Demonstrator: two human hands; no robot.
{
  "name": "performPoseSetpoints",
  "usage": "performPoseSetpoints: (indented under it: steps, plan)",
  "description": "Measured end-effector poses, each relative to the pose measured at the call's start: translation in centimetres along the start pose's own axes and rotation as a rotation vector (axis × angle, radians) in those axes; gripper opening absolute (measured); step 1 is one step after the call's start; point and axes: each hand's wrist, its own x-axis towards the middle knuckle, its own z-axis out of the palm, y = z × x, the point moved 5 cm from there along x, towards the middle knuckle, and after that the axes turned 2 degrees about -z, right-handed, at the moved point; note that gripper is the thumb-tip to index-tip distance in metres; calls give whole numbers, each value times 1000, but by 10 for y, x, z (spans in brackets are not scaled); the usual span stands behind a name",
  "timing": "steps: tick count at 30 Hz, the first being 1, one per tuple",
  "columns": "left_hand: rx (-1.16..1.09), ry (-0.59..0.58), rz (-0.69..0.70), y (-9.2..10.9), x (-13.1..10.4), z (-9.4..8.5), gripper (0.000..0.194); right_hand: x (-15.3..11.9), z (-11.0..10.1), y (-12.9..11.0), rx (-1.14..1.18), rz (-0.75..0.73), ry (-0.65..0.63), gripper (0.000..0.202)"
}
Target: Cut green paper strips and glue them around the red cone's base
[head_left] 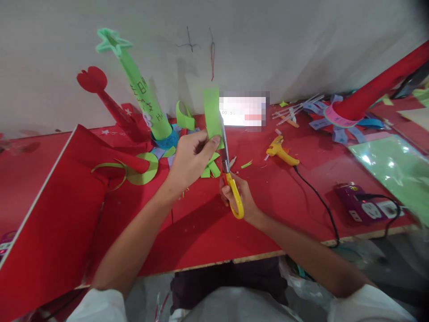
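A light green paper strip stands upright, pinched near its lower end between the thumb and fingers of my left hand. My right hand is closed round the yellow and red handles of the scissors. Their blades point up along the strip's right edge; whether they touch the paper is hard to tell. Beneath my hands, several cut green pieces lie on the red table.
A green paper tower and a red paper stem stand back left. A red board slants at left. Rightward are a yellow glue gun, its cord, a purple box and a red tube.
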Motion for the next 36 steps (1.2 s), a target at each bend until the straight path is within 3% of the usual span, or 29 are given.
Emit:
performPoseSetpoints:
  steps: [12, 22, 26, 30, 36]
  plan:
    - [0, -20, 14, -1, 2, -1, 51, 0, 2, -5, 31, 37, -4, 65]
    - [-170, 166, -7, -5, 2, -12, 60, -4, 7, -7, 40, 93, -11, 68]
    - [-115, 226, 47, -2, -1, -12, 59, -6, 11, -3, 84, 135, -40, 68]
    - [-24, 283, 110, 2, -2, -14, 60, -8, 13, 2, 66, 41, -96, 66]
    - [69, 267, 137, 2, -2, -11, 52, -7, 13, 13, 40, 29, -102, 64]
